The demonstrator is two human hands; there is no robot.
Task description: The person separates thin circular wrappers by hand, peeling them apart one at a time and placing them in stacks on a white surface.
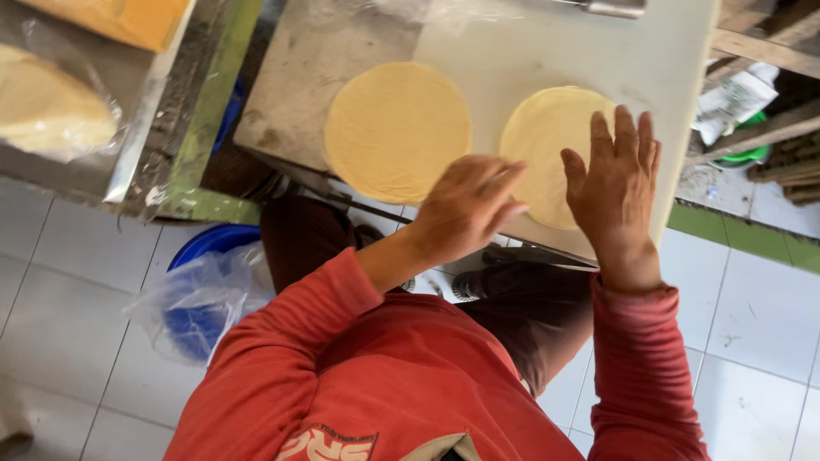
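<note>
Your right hand [617, 183] is flat and open, fingers [626, 137] spread, palm down on the near-right part of the right-hand thin round pale-yellow dough disc [542, 141]. It presses, grips nothing. Your left hand [465, 209] hovers at that disc's near-left edge, fingers loosely curled and pointing right; I can't tell whether they touch the dough or pinch its rim.

That disc lies on the white flat board [666, 60] at the near-right of the table [295, 77]. A second matching pale-yellow round disc [397, 128] sits just left of it, apart from both hands, straddling the board's left edge and the bare grey top.

Judgement: you're in the flatten-and-smooth step on the right disc. The next move needs even, light palm pressure and a careful lift from the rim; a sheet this thin looks likely to tear or crease.

Further out: a bagged stack of similar yellow rounds [47, 111] far left, a blue basin under clear plastic [201, 294] on the white tiled floor [752, 316].
</note>
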